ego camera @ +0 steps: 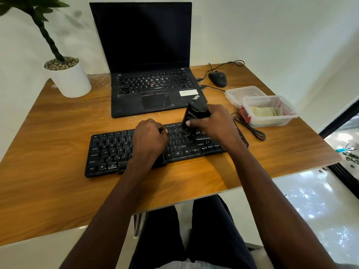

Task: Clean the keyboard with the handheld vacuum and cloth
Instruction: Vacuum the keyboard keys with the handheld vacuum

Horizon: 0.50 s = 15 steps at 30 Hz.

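Observation:
A black keyboard lies across the wooden table in front of me. My right hand grips a small black handheld vacuum, tilted, its nozzle down on the keys right of the keyboard's middle. My left hand rests curled on the middle of the keyboard, fingers bent against the keys; I cannot tell whether it holds anything. A pale cloth lies folded inside a clear plastic box at the right.
An open black laptop stands behind the keyboard. A white plant pot is at the back left, a black mouse at the back right. A box lid and a coiled black cable lie beside the box.

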{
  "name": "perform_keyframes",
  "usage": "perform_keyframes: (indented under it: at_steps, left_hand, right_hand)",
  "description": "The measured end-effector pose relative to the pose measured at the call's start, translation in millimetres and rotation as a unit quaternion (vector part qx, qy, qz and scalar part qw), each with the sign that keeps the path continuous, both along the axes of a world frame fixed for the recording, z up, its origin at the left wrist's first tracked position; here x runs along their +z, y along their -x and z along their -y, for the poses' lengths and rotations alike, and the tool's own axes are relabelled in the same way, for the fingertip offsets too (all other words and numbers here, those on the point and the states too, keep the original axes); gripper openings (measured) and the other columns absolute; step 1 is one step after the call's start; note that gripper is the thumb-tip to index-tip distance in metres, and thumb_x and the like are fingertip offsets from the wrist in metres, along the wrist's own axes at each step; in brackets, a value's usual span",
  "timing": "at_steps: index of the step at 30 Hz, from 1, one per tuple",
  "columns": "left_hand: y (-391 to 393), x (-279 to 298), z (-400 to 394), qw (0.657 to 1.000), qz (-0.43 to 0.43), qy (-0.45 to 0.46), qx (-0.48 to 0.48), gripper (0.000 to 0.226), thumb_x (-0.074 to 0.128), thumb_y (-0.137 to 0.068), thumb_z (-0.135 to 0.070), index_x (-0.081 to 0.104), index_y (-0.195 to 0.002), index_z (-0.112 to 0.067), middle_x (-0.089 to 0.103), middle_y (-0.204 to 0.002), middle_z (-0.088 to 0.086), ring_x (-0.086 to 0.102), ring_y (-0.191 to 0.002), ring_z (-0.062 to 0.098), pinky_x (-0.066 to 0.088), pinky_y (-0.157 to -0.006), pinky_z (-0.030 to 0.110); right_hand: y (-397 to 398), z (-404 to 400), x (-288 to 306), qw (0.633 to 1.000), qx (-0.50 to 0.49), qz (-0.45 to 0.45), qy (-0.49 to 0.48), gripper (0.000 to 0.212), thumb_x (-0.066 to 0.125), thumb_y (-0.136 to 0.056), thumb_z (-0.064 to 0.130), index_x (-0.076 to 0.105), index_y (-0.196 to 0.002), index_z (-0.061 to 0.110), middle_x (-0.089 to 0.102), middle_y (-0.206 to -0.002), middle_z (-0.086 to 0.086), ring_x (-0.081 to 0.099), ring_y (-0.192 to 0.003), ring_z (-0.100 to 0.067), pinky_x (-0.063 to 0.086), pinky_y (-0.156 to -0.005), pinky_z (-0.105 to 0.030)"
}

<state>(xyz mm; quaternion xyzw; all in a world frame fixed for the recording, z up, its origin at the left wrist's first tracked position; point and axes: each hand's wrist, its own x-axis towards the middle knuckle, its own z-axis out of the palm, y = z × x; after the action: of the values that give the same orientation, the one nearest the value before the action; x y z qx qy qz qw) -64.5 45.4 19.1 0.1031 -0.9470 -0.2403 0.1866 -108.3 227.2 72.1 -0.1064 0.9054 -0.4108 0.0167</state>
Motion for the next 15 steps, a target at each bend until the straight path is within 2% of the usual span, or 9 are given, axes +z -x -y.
perform_keyframes:
  at_steps: [2,4,5,7,9,10,12,14,15]
  left_hand:
    - [1,-1,3,1.0,0.001,-0.011,-0.011,0.017,0.065,-0.089,-0.021,0.076,-0.098,-0.012,0.07,-0.099,0.007,0.058,-0.095,0.022,0.05,-0.078,0.037]
    - [0,0,5,1.0,0.001,-0.018,-0.024,0.017,0.065,-0.09,-0.02,0.076,-0.099,-0.012,0.071,-0.1,0.006,0.059,-0.093,0.021,0.05,-0.076,0.034]
    - [-1,1,6,0.999,0.0,-0.021,-0.028,0.017,0.065,-0.09,-0.019,0.076,-0.1,-0.011,0.071,-0.101,0.007,0.06,-0.091,0.021,0.048,-0.074,0.032]
    - [-4,1,7,0.999,-0.007,-0.025,-0.033,0.017,0.064,-0.09,-0.019,0.076,-0.101,-0.011,0.071,-0.101,0.007,0.061,-0.089,0.02,0.047,-0.072,0.029]
    - [-6,0,8,0.999,-0.014,-0.025,-0.031,0.016,0.064,-0.091,-0.02,0.075,-0.1,-0.013,0.071,-0.1,0.006,0.06,-0.088,0.019,0.048,-0.072,0.03]
    - [-7,-2,8,0.999,-0.017,-0.023,-0.031,0.017,0.064,-0.091,-0.02,0.075,-0.101,-0.013,0.07,-0.1,0.005,0.06,-0.088,0.018,0.049,-0.073,0.031]
    - [-7,-4,6,0.999,-0.015,-0.005,-0.03,0.019,0.062,-0.093,-0.022,0.074,-0.105,-0.013,0.069,-0.104,0.005,0.058,-0.095,0.02,0.049,-0.078,0.035]
    - [-6,-6,4,1.0,-0.008,0.014,-0.024,0.022,0.06,-0.094,-0.022,0.072,-0.109,-0.013,0.068,-0.109,0.005,0.055,-0.102,0.021,0.048,-0.082,0.036]
    - [-6,-7,4,1.0,-0.006,0.019,-0.02,0.023,0.059,-0.094,-0.022,0.072,-0.11,-0.013,0.067,-0.11,0.005,0.054,-0.103,0.021,0.048,-0.083,0.037]
  right_hand:
    - [4,-12,3,0.998,-0.066,-0.015,0.01,0.039,0.076,-0.079,0.032,0.066,-0.11,0.011,0.07,-0.099,-0.001,0.064,-0.081,-0.013,0.045,-0.061,-0.019]
    - [7,-18,4,0.987,-0.133,-0.07,-0.055,0.034,0.075,-0.079,0.033,0.067,-0.103,0.01,0.07,-0.095,-0.003,0.061,-0.079,-0.015,0.044,-0.063,-0.023]
    - [4,-14,5,0.986,-0.126,-0.087,-0.067,0.035,0.075,-0.079,0.034,0.067,-0.103,0.01,0.07,-0.097,-0.003,0.06,-0.08,-0.015,0.046,-0.066,-0.022]
    - [-8,7,5,0.995,-0.04,-0.076,-0.054,0.039,0.076,-0.079,0.033,0.066,-0.109,0.011,0.068,-0.099,0.0,0.062,-0.083,-0.013,0.049,-0.067,-0.016]
    - [-18,22,1,0.997,0.041,-0.045,-0.053,0.04,0.076,-0.079,0.033,0.065,-0.111,0.013,0.068,-0.102,0.001,0.064,-0.088,-0.013,0.054,-0.073,-0.025]
    - [-17,21,1,0.997,0.049,-0.028,-0.049,0.041,0.076,-0.079,0.032,0.064,-0.113,0.013,0.068,-0.103,0.001,0.064,-0.09,-0.014,0.055,-0.075,-0.028]
    - [-8,9,6,1.0,0.002,-0.003,-0.02,0.043,0.076,-0.08,0.03,0.062,-0.117,0.012,0.067,-0.105,0.0,0.063,-0.089,-0.013,0.053,-0.07,-0.024]
    - [3,-7,9,0.997,-0.072,-0.036,-0.019,0.043,0.076,-0.079,0.03,0.064,-0.115,0.009,0.07,-0.105,-0.004,0.064,-0.086,-0.014,0.049,-0.064,-0.02]
    - [3,-10,10,0.996,-0.077,-0.042,-0.019,0.044,0.076,-0.079,0.03,0.064,-0.115,0.009,0.07,-0.105,-0.004,0.065,-0.086,-0.015,0.05,-0.064,-0.02]
